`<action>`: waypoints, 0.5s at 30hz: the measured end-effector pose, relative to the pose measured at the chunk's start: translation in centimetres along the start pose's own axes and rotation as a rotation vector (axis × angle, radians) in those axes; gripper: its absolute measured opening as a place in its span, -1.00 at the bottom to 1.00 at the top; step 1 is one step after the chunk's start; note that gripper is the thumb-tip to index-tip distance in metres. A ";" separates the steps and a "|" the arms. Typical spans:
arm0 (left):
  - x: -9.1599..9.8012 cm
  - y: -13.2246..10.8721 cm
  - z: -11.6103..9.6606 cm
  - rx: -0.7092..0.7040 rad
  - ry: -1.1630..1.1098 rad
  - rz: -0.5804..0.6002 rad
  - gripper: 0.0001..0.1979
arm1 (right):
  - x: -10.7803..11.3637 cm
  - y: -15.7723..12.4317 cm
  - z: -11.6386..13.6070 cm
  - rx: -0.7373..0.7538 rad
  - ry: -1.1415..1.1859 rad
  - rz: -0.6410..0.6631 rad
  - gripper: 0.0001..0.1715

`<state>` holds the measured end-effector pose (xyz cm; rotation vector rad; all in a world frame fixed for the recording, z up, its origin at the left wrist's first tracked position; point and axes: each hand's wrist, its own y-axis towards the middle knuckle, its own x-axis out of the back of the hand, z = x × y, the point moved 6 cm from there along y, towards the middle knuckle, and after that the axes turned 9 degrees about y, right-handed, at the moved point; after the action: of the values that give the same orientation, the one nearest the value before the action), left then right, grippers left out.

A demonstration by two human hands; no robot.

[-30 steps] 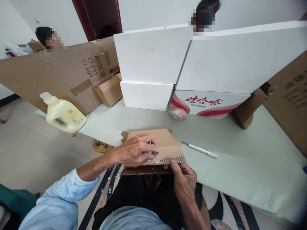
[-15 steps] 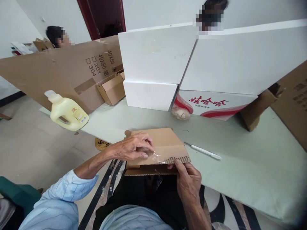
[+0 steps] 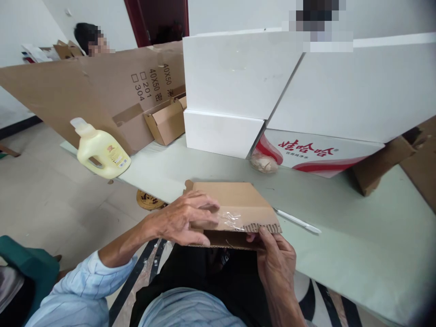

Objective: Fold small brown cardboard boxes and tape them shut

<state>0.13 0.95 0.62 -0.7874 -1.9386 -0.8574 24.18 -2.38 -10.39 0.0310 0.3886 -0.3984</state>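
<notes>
A small brown cardboard box (image 3: 235,195) lies at the near table edge, its front side gaping toward me. My right hand (image 3: 277,259) pinches the torn, corrugated edge of its top panel, thumb above and fingers beneath. Crinkled clear tape (image 3: 231,221) clings to that panel. Over the box's left part my left hand (image 3: 190,218) rests with fingers spread and slightly bent, its thumb by the front opening. To the right of the box, a white-handled craft knife (image 3: 301,222) lies on the table.
A yellow detergent bottle (image 3: 102,152) stands at the table's left end. White boxes (image 3: 235,77) are stacked at the back, beside a printed carton (image 3: 323,152), a bagged lump (image 3: 265,163) and a small brown box (image 3: 166,120). Two people are behind the large cardboard sheet (image 3: 112,91) and boxes.
My left hand has lifted off the tape and shifted toward the box's front left, thumb now down at the opening. My right hand keeps its hold. The view has shifted slightly.
</notes>
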 end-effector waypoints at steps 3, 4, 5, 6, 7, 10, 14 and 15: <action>-0.8 -0.9 -0.2 0.015 0.190 0.046 -0.42 | -0.1 0.2 0.0 -0.003 -0.025 -0.008 -0.46; -0.9 -1.1 0.0 0.023 0.238 0.041 -0.45 | -0.2 0.3 0.1 0.006 -0.033 0.002 -0.46; -0.8 -1.1 0.2 0.028 0.269 0.023 -0.50 | -0.3 0.5 0.3 0.023 -0.042 0.024 -0.46; -0.7 -1.1 0.5 0.026 0.282 -0.003 -0.56 | -0.5 0.6 0.6 0.047 -0.060 0.062 -0.47; -0.4 -1.0 0.8 0.022 0.282 -0.034 -0.61 | -0.9 0.7 1.1 0.077 -0.096 0.119 -0.50; 0.7 -0.5 1.9 0.050 0.237 -0.135 -0.67 | -2.7 0.7 3.2 0.240 -0.299 0.376 -0.69; 2.2 0.0 3.5 0.150 0.123 -0.316 -0.75 | -5.0 -0.4 5.8 0.513 -0.514 0.708 -0.88; 2.5 0.0 3.7 0.154 0.089 -0.384 -0.78 | -5.3 -0.7 6.3 0.550 -0.526 0.761 -0.91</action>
<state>-2.63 4.37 1.30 -0.2834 -2.0802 -0.9354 21.67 -1.68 -2.57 0.5815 -0.2722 0.2560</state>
